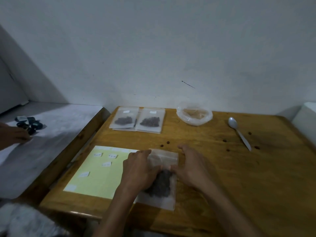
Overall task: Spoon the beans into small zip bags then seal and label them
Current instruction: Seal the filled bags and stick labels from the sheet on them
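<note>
Left hand (pixel 138 170) overlapped the zip bag (pixel 165 158), grip indiscernible; right hand (pixel 190 168) lay spread, thumb pressing it; beans (pixel 162 184) inside blurred.

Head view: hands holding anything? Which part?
The bag: left hand grips its upper-left edge, right hand presses its middle with the thumb, above the beans.

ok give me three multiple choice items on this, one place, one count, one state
1. The spoon lies:
A) right of the bowl
B) on the label sheet
C) in the bowl

2. Filled back bags:
A) one
B) two
C) four

3. The left hand and right hand are:
A) idle
B) both on the front bag
C) holding the spoon

Key:
1 A, it lies apart, to the bowl's right.
2 B, two showing beans sit side by side.
3 B, both touch it.
</note>
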The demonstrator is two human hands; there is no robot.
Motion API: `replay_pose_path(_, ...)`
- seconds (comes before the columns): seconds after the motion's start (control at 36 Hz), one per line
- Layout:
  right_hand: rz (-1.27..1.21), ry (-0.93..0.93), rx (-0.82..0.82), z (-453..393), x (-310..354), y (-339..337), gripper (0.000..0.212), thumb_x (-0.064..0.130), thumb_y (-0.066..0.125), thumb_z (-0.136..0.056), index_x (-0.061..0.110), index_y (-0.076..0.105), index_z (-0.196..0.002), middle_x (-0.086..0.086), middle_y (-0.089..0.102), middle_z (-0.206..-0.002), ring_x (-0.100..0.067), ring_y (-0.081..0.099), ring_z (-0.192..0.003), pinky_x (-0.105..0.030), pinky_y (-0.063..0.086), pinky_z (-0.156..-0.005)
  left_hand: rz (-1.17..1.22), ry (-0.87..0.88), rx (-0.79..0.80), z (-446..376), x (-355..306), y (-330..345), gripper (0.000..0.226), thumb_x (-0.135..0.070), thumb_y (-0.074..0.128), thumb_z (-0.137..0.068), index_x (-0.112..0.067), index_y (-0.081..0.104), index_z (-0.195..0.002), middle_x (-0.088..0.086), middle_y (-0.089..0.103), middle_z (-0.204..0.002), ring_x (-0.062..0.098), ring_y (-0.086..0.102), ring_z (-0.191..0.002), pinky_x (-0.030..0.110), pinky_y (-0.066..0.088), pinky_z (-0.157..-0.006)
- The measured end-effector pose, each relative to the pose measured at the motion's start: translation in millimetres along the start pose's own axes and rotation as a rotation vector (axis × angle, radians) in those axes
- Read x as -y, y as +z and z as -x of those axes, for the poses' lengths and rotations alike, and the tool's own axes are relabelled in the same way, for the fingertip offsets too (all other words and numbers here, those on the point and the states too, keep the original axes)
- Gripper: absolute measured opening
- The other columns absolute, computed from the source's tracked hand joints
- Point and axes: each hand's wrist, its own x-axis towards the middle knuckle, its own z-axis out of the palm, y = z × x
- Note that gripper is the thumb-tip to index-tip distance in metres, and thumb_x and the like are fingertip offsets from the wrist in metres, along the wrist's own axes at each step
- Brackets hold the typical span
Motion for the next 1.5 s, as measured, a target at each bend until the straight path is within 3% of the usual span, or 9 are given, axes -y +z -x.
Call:
replay_pose_path(0.11, -0.051, 0.011, -0.023, -4.2, -0.9, 5.6, 0.078, 0.036, 0.083, -0.076, 0.035, 0.043, -0.142, 0.007, 0.054, -0.137, -0.018, 0.044, -0.131, -0.039, 0.045, -0.102, 0.024, -0.062, 0.016, 2.2, -6.7, -1.3, 0.077, -0.061, 0.071, -0.080, -0.027, 0.048, -0.144, 0.003, 0.055, -0.144, 0.028, 0.046, -0.134, 0.046, 0.035, -0.109)
replay_pose_path(0.28, -0.244, 0.029, -0.042, -6.8, -5.3, 9.1, 0.079, 0.029, 0.088, -0.070, 0.038, 0.046, -0.136, 0.011, 0.056, -0.123, -0.011, 0.055, -0.111, -0.030, 0.054, -0.082, 0.369, -0.072, -0.152, 0.3, -8.8, 6.6, 0.077, -0.034, 0.086, -0.072, -0.028, 0.048, -0.139, -0.001, 0.059, -0.126, 0.021, 0.059, -0.114, 0.045, 0.053, -0.093)
replay_pose_path(0.39, -0.412, 0.011, -0.098, -3.0, -8.6, 2.6, 0.071, 0.013, 0.084, -0.077, 0.029, 0.048, -0.136, 0.010, 0.056, -0.107, -0.004, 0.056, -0.088, -0.012, 0.045, -0.058, 0.689, -0.150, -0.263, -4.6, -17.2, 8.0, 0.040, -0.015, 0.079, -0.084, -0.023, 0.063, -0.120, -0.005, 0.066, -0.100, 0.011, 0.068, -0.089, 0.036, 0.061, -0.078)
replay_pose_path(0.69, -1.060, 0.036, 0.201, 2.9, 12.2, -25.8, 0.020, 0.019, 0.071, -0.090, 0.010, 0.074, -0.107, -0.007, 0.078, -0.099, -0.022, 0.075, -0.092, -0.033, 0.059, -0.073, 1.334, -0.142, -0.124, 8.8, -13.7, -25.6, 0.029, -0.016, 0.078, -0.072, -0.004, 0.074, -0.099, 0.022, 0.073, -0.104, 0.034, 0.072, -0.098, 0.049, 0.059, -0.086)
replay_pose_path(0.78, -1.012, -0.085, 0.222, 10.0, 27.8, -29.9, 0.018, 0.018, 0.069, -0.090, 0.010, 0.074, -0.105, -0.007, 0.078, -0.097, -0.022, 0.075, -0.090, -0.033, 0.060, -0.073, 1.348, -0.116, -0.019, 21.9, -13.7, -34.3, 0.029, -0.023, 0.075, -0.074, -0.002, 0.076, -0.094, 0.022, 0.075, -0.100, 0.034, 0.073, -0.092, 0.041, 0.058, -0.077)
replay_pose_path(0.97, -1.024, -0.191, 0.281, 13.5, 68.6, -21.6, 0.010, 0.012, 0.070, -0.088, 0.006, 0.075, -0.095, -0.011, 0.078, -0.087, -0.023, 0.075, -0.077, -0.028, 0.058, -0.063, 1.408, -0.151, -0.152, 42.9, 6.6, -56.3, 0.027, -0.022, 0.073, -0.077, 0.001, 0.074, -0.092, 0.025, 0.074, -0.096, 0.033, 0.073, -0.085, 0.039, 0.061, -0.065)
replay_pose_path(1.17, -0.965, -0.271, 0.318, 0.5, 122.0, 20.6, 0.013, 0.015, 0.074, -0.088, 0.015, 0.072, -0.075, -0.003, 0.076, -0.074, -0.010, 0.070, -0.066, -0.019, 0.051, -0.057, 1.394, -0.318, -0.230, 58.9, 46.8, -83.4, 0.029, -0.029, 0.070, -0.076, -0.008, 0.074, -0.096, 0.013, 0.077, -0.099, 0.028, 0.076, -0.094, 0.048, 0.053, -0.086)
replay_pose_path(1.31, -0.727, -0.286, 0.287, -11.8, 150.0, 58.7, 0.028, 0.038, 0.069, -0.092, 0.012, 0.073, -0.081, -0.008, 0.074, -0.088, -0.011, 0.065, -0.071, -0.027, 0.053, -0.065, 1.319, -0.453, -0.433, 63.2, 89.2, -98.0, 0.025, -0.029, 0.071, -0.080, -0.009, 0.073, -0.095, 0.012, 0.078, -0.096, 0.027, 0.076, -0.092, 0.044, 0.054, -0.081)
replay_pose_path(1.5, -0.148, -0.421, 0.245, -23.2, 162.7, 105.7, 0.016, 0.031, 0.068, -0.092, 0.020, 0.074, -0.082, 0.008, 0.073, -0.086, -0.010, 0.065, -0.080, -0.037, 0.057, -0.077, 1.189, -0.597, -0.664, 65.0, 142.2, -120.9, 0.026, -0.028, 0.067, -0.093, -0.003, 0.072, -0.097, 0.008, 0.074, -0.088, 0.023, 0.069, -0.088, 0.035, 0.052, -0.070)
